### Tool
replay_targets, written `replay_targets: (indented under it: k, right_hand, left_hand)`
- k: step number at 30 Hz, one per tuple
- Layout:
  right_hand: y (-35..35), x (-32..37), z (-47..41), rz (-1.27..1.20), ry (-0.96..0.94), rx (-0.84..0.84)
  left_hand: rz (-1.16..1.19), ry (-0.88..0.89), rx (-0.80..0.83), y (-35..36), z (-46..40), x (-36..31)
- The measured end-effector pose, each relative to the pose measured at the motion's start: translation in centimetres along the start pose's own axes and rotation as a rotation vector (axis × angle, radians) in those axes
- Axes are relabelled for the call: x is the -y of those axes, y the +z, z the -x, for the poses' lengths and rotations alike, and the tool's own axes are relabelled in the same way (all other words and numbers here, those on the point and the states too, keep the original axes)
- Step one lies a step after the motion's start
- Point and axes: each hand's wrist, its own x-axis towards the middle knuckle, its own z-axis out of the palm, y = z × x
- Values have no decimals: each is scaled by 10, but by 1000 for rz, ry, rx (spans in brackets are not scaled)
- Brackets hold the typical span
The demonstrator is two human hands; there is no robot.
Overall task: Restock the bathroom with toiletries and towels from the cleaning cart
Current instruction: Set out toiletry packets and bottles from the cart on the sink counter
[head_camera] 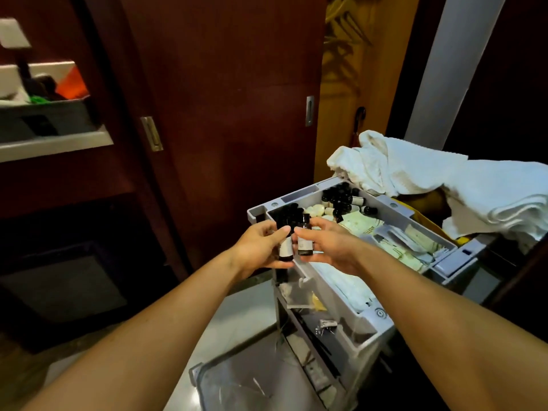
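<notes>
Both hands meet over the near left corner of the grey cleaning cart (350, 295), each grasping a small dark bottle. The left hand (261, 247) curls round the left bottle (285, 247), thumb laid across its upper part, fingers wrapped beneath. The right hand (329, 243) pinches the right bottle (304, 237) between thumb and fingers from the other side. The two bottles stand upright and side by side, almost touching, their long axes roughly vertical with black caps pointing up and pale paper labels on the lower bodies facing the camera. The right bottle sits a little higher than the left one.

Just behind the hands, in the tray's left corner compartment, more dark bottles (289, 213) stand packed together, caps up. Further back, another cluster of dark bottles (341, 198) lies in the far compartment, beside pale round soaps (317, 210). Flat packets in pale wrappers (394, 241) fill the compartments to the right. White towels (439, 185) lie heaped loosely over the far right end of the cart. A dark wooden sliding door (222, 99) rises behind the cart.
</notes>
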Motion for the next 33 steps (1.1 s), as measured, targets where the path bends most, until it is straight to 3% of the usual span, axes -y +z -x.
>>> replay_targets:
  k: [9,15,25,33]
  right_hand:
    - [21,3,48,-58,54,273]
    - [39,-16,93,0,95,401]
    - [87,-38,162,76,158,625]
    - [144,-56,225,177,171,781]
  left_hand:
    - [44,83,-213,13,71,19]
    - [239,-27,-317,30,140,35]
    - [101,15,-438,38,259,68]
    - [169,9,-512,39,365,85]
